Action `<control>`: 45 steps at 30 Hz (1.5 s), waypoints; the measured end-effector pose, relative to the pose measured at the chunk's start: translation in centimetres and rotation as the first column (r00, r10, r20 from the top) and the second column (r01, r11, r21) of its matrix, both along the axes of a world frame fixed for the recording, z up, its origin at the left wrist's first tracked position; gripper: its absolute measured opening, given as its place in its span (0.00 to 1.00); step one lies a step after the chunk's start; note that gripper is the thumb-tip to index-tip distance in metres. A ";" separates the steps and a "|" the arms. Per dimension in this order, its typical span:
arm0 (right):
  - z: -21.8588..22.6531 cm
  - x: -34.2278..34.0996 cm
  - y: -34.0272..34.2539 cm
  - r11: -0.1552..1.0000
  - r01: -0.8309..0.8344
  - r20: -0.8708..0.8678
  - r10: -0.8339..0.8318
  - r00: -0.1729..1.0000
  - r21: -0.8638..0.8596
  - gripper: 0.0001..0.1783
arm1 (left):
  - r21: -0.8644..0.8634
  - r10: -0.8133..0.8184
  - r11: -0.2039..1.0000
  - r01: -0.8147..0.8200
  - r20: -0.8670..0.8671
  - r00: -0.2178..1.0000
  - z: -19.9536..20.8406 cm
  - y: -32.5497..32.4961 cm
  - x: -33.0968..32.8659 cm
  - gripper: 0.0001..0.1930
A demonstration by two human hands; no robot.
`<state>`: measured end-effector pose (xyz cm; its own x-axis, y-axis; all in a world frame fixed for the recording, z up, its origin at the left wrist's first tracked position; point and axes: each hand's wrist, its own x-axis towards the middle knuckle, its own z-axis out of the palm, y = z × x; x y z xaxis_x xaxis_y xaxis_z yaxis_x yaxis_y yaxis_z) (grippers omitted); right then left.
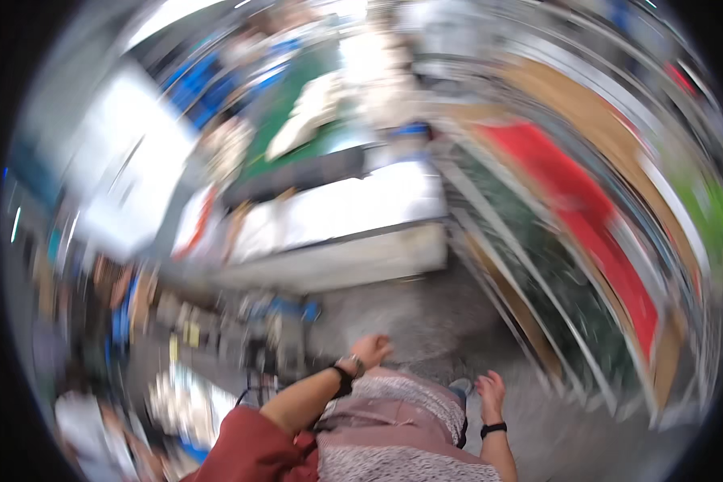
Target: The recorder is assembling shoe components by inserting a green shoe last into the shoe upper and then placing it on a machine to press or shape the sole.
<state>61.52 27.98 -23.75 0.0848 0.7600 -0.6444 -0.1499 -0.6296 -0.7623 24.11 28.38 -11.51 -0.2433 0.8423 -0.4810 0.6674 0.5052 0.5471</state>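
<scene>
My left hand (371, 351) reaches out in front of my body, with a dark band and a watch at its wrist. Its fingers are slightly curled and apart, and nothing shows in them. Lower and to the right, my right hand (490, 391) hangs over the grey floor (377, 313), a black band on its wrist. Its fingers are spread and it holds nothing. Neither hand touches an object. An apron (394, 414) in dusty pink with speckled panels covers my front. Motion blurs much of the picture.
Ahead stands a long table (353, 205) with a white top, a dark roll (297, 175) and pale cloth bundles (309, 112) on green. Slanted racks hold a red panel (570, 209) on the right. A person (96, 434) is at lower left, near a pile of pale pieces (186, 406).
</scene>
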 end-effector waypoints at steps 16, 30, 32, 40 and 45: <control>22.6 -61.2 -7.3 -0.688 -0.641 0.623 0.675 -0.395 0.340 0.30 | 0.620 0.927 0.122 -0.775 -0.351 -0.134 13.1 -50.6 -14.7 0.34; 19.7 -94.2 -59.2 -0.865 0.367 0.866 0.138 -0.480 0.342 0.44 | 0.425 0.916 0.162 -0.891 -0.400 -0.024 13.9 -64.5 -33.3 0.39; 19.0 -93.8 -60.6 -0.814 0.552 0.903 -0.084 -0.422 0.183 0.47 | 0.305 0.884 0.209 -0.929 -0.465 0.046 12.3 -64.7 -34.1 0.34; 19.4 -91.2 -59.2 -0.752 0.598 0.927 0.044 -0.373 0.276 0.33 | 0.048 0.799 0.366 -0.929 -0.527 0.288 6.3 -65.7 -34.9 0.22; 19.4 -88.2 -44.8 -0.911 0.189 0.860 0.255 -0.442 0.367 0.43 | 0.000 0.738 0.513 -0.858 -0.511 0.441 14.5 -59.5 -33.7 0.20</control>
<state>-26.64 -16.86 -4.39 -0.4587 -0.8799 0.1240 -0.7215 0.2874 -0.6300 -9.60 -31.15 3.01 -0.9564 0.0418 -0.2891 0.0043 0.9916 0.1291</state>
